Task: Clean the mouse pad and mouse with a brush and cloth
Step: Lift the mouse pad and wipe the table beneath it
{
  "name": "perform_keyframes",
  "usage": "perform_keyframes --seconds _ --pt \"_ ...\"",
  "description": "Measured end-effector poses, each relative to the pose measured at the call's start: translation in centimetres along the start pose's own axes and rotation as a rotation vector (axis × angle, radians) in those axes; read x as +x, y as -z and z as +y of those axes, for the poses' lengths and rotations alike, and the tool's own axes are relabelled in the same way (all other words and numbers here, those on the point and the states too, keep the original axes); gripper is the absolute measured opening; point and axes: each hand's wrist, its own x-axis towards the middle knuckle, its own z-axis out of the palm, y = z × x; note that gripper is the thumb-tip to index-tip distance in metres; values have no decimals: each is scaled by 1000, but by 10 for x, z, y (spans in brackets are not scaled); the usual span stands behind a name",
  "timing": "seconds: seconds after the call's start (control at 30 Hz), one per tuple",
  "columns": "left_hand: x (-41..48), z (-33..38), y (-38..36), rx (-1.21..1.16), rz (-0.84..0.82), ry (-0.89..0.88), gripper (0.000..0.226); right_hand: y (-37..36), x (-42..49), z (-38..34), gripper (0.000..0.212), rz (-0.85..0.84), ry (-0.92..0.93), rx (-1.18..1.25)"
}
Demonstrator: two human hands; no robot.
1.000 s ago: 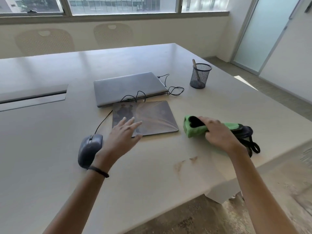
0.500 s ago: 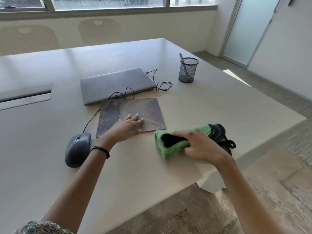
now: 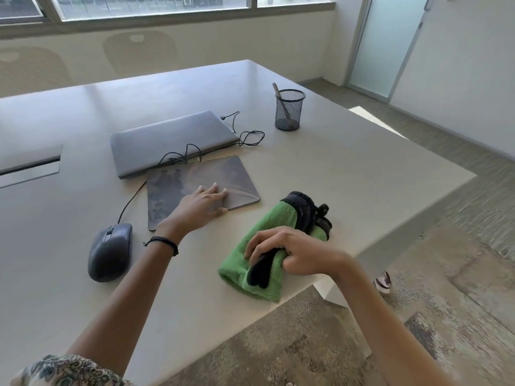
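The soft, limp green microfibre cloth (image 3: 250, 270) is gripped by the curled right hand (image 3: 287, 253), best bunched mid-fold, while the thin flexible grey mouse pad (image 3: 200, 188) is pinned by the flat, open-fingered left hand (image 3: 202, 208), holding nothing.

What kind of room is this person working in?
Probably an office meeting room: a large pale conference table holding a closed grey laptop and a black mesh pen cup, with beige chairs under a window and a frosted glass door.

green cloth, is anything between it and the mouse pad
Nothing visible. The green cloth, gripped by the right hand, has bare table between it and the mouse pad; the left hand covers the pad's near part.
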Motion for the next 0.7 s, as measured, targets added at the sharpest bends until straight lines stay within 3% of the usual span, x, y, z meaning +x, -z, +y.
perform_keyframes --seconds 0.37,0.7 --pt "20 23 -6 115 44 -13 51 21 -80 27 66 158 -185 94" --pt "36 38 -1 66 -12 -12 51 39 -154 39 64 335 -499 128"
